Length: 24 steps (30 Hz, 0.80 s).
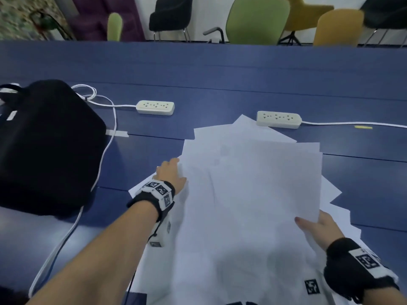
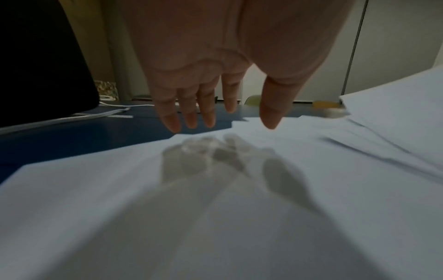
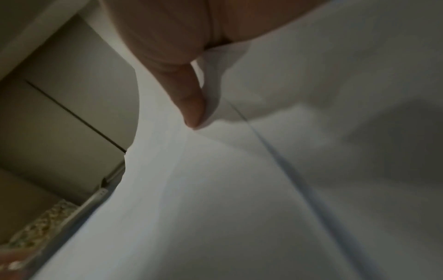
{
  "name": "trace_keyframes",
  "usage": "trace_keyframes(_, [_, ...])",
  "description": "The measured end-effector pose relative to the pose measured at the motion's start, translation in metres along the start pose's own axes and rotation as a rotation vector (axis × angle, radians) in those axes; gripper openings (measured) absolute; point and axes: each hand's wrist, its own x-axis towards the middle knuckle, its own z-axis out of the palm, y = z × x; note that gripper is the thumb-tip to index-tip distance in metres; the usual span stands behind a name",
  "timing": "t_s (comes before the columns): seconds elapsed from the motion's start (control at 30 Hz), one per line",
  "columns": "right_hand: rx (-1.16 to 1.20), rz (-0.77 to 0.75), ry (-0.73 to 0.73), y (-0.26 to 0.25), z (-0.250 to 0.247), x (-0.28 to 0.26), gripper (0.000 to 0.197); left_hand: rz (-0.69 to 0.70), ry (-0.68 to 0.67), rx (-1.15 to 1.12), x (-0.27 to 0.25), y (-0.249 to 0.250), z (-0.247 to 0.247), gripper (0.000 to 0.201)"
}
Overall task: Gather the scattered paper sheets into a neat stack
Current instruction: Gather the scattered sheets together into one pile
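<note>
Several white paper sheets [image 1: 231, 216] lie fanned and overlapping on the blue table [image 1: 220, 69]. My left hand [image 1: 170, 171] is at the pile's left edge. In the left wrist view it [image 2: 215, 121] hovers just above the sheets [image 2: 215, 208] with fingers straight and spread, casting a shadow on the paper. My right hand [image 1: 312, 225] pinches the near right corner of a lifted bundle of sheets [image 1: 275, 172], thumb on top and fingers hidden underneath. The right wrist view shows the thumb [image 3: 191, 106] pressed on the raised paper [image 3: 239, 189].
A black bag [image 1: 44, 146] sits at the left with white cables [image 1: 105, 137] beside it. Two white power strips [image 1: 155, 107] [image 1: 278, 119] lie beyond the pile, the right one touching it. Chairs [image 1: 257, 20] stand past the far table edge.
</note>
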Motion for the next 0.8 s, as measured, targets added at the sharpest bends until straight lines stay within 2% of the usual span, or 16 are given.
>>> trace_keyframes(0.17, [0.133,0.073,0.013,0.012,0.001,0.006,0.030,-0.040,0.106,0.094,0.008,-0.020,0.002,0.072])
trace_keyframes(0.27, [0.176,0.105,0.004,0.017,0.000,0.007,0.028,-0.056,0.086,0.161,0.014,-0.027,0.002,0.081])
trace_keyframes(0.37, [0.227,0.103,-0.028,0.015,-0.001,0.008,0.025,-0.050,0.049,0.136,0.021,-0.027,0.002,0.087])
trace_keyframes(0.53, [0.284,0.117,-0.052,0.014,-0.004,0.009,0.024,-0.061,-0.068,0.149,0.024,-0.010,-0.006,0.075])
trace_keyframes(0.7, [0.404,0.166,-0.019,0.016,-0.007,0.014,0.028,0.061,-0.205,0.197,0.016,0.003,-0.001,0.042])
trace_keyframes(0.8, [0.454,0.185,-0.022,0.014,-0.006,0.013,0.031,0.048,-0.255,0.040,0.007,0.010,0.008,0.046])
